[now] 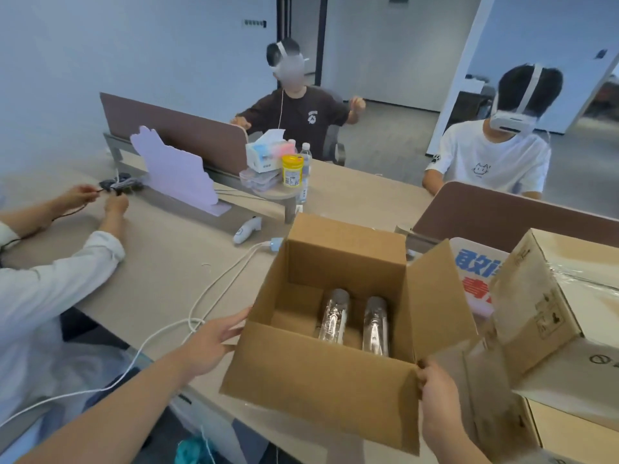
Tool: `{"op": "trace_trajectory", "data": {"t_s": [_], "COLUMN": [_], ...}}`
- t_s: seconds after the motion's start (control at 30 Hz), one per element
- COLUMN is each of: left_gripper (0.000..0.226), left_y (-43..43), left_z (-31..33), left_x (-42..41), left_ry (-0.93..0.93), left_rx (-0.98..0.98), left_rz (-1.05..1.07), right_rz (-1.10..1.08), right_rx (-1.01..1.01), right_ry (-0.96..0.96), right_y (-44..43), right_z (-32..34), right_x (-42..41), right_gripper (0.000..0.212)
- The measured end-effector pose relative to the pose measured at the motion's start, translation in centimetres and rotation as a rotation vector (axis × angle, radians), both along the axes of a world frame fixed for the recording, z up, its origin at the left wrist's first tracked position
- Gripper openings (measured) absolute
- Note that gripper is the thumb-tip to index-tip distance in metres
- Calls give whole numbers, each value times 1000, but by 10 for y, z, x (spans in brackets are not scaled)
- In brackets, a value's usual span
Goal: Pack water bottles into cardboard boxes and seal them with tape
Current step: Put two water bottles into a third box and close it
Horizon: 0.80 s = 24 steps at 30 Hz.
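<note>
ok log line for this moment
phase: packing | box: open, two bottles inside | left hand: against left side | right hand: grips near corner | sealed: no

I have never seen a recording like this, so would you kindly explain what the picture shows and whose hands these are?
There is no machine here. A person packs by hand and wears a wide-angle camera on the head, so the one picture looks forward and down at their own arms. The left hand lies flat against the left side of an open cardboard box. The right hand holds the near flap's right corner in its grip. Two clear bottles are inside the box. It sits at the near edge of a desk, with a white cable to its left and a second box to its right. Other people sit around the desk.
</note>
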<state>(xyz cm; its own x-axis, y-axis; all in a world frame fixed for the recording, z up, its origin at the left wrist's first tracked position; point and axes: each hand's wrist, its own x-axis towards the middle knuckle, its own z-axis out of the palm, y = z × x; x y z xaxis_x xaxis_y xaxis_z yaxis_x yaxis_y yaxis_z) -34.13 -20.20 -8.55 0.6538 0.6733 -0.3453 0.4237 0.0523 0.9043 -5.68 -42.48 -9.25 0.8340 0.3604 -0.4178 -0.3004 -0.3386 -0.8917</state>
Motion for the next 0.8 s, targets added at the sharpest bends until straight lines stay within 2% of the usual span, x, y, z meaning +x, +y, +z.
{"op": "trace_trajectory", "data": {"t_s": [0.07, 0.13, 0.17, 0.23, 0.3, 0.37, 0.4, 0.43, 0.5, 0.57, 0.63, 0.67, 0.73, 0.8], "left_gripper": [77, 74, 73, 72, 60, 30, 23, 22, 20, 34, 50, 50, 39, 45], "left_y": [5, 3, 2, 2, 1, 0, 1, 3, 5, 10, 17, 19, 23, 25], "left_z": [-3, -5, -4, -4, 2, 9, 9, 9, 12, 7, 1, -2, 2, 9], "left_x": [-3, -4, -4, 0, 6, 11, 12, 14, 17, 24, 34, 40, 48, 52], "left_ry": [77, 148, 170, 189, 127, 174, 176, 152, 136, 200, 245, 276, 321, 424], "left_rx": [81, 166, 198, 232, 161, 234, 205, 238, 156, 162, 200, 237, 211, 109], "left_rz": [-83, -145, -156, -145, -97, -87, -42, -24, 65, 163, 289, 310, 350, 339], "right_rz": [84, 189, 266, 498, 733, 921, 979, 991, 913, 774, 583, 496, 413, 365], "right_rx": [14, -4, -48, -144, -160, -180, -177, -172, -200, -163, -94, -101, -251, -377], "right_ry": [49, 15, -64, -354, -568, -576, -555, -546, -494, -400, -321, -297, -339, -352], "right_y": [-8, -16, -19, -22, -16, -8, -5, -5, -1, 5, 13, 18, 28, 36], "right_z": [-3, -9, -9, -7, 4, 15, 17, 15, 13, 15, 20, 22, 22, 22], "right_x": [14, 27, 32, 41, 45, 48, 51, 56, 62, 61, 54, 52, 50, 46], "right_gripper": [34, 40, 45, 65, 79, 67, 56, 49, 37, 16, 10, 23, 60, 69]}}
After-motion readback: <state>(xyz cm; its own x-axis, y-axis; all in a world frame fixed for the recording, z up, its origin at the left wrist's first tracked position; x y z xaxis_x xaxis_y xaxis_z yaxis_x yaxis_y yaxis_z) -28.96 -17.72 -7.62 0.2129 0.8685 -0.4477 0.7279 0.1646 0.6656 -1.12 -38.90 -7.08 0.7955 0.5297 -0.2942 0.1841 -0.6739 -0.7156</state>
